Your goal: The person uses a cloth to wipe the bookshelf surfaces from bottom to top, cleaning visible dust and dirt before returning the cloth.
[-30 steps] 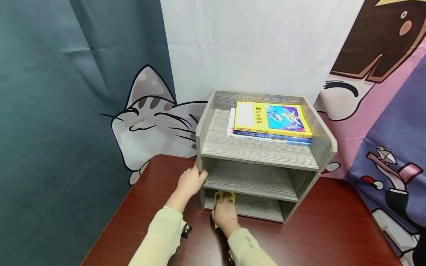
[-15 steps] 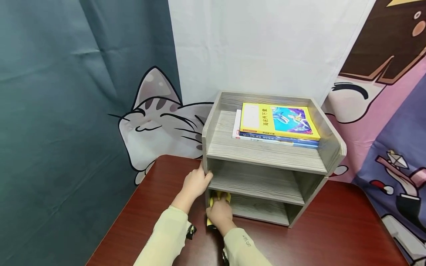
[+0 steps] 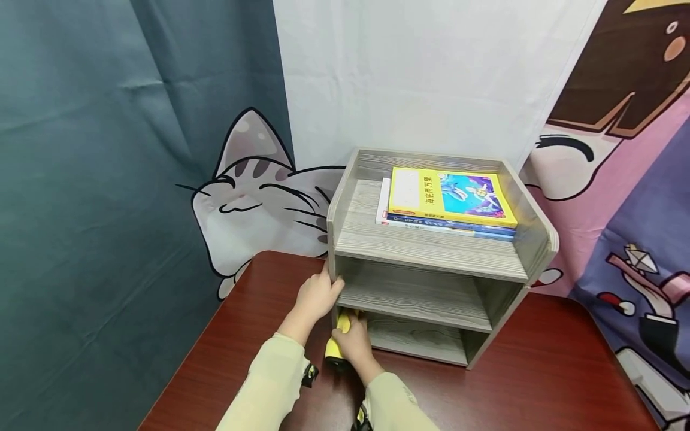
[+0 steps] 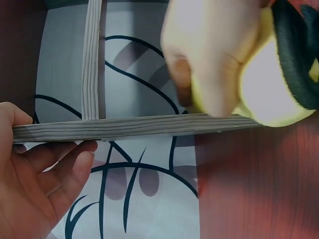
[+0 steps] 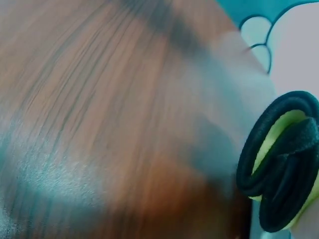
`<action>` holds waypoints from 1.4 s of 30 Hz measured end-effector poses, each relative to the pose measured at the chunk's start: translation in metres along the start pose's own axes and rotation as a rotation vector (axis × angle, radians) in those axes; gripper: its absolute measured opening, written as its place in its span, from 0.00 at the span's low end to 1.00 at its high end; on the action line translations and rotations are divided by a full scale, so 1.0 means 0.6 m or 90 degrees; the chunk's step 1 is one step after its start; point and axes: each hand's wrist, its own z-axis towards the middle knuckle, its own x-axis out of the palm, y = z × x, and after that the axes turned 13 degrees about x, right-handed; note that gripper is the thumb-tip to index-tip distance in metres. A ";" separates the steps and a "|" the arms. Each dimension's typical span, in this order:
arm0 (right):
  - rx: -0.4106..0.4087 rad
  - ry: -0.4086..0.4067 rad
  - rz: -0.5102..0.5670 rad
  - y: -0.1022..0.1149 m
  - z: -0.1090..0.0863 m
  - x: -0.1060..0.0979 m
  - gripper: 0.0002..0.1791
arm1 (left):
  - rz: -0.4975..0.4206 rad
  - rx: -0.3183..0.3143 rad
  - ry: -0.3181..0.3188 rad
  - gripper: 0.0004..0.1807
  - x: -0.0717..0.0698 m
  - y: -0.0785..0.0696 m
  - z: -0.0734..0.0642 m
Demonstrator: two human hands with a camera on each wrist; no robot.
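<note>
At the left end of the bottom compartment (image 3: 417, 339), gripped a yellow cloth (image 3: 335, 349) in the right hand (image 3: 354, 342), near the table (image 3: 512, 383); higher up, held the shelf's (image 3: 420, 248) side with the left hand (image 3: 315, 295).

Long sleeves on both arms. Left sleeve (image 3: 264, 377) pale cream, slight yellow tint, full length to the wrist, soft folds. Right sleeve (image 3: 396, 407) same colour; small dark marking (image 3: 409, 395) near the wrist end, too faint to read. Small black wrist unit (image 3: 309, 375) with yellow-green spot at left wrist; another black unit (image 3: 362, 419), yellow patch, at right. Left hand (image 3: 317, 294) and right hand (image 3: 356, 342) bare.
</note>
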 end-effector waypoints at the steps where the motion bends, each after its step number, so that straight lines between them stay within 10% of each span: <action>1: 0.001 0.003 0.011 0.004 -0.003 -0.003 0.33 | -0.001 -0.001 0.002 0.26 0.000 0.000 0.000; 13: 0.005 -0.002 0.154 0.041 -0.020 -0.025 0.25 | -0.006 0.003 0.001 0.28 -0.003 -0.001 -0.001; 24: -0.034 -0.001 -0.004 -0.006 -0.022 -0.001 0.34 | 0.001 0.000 0.001 0.26 -0.003 0.000 0.000; 35: -0.023 -0.024 0.131 0.048 -0.039 -0.020 0.27 | 0.005 0.003 0.001 0.29 -0.005 0.001 0.000; 42: -0.044 -0.035 -0.061 0.007 -0.027 -0.011 0.32 | -0.003 -0.007 0.005 0.28 0.001 -0.002 0.000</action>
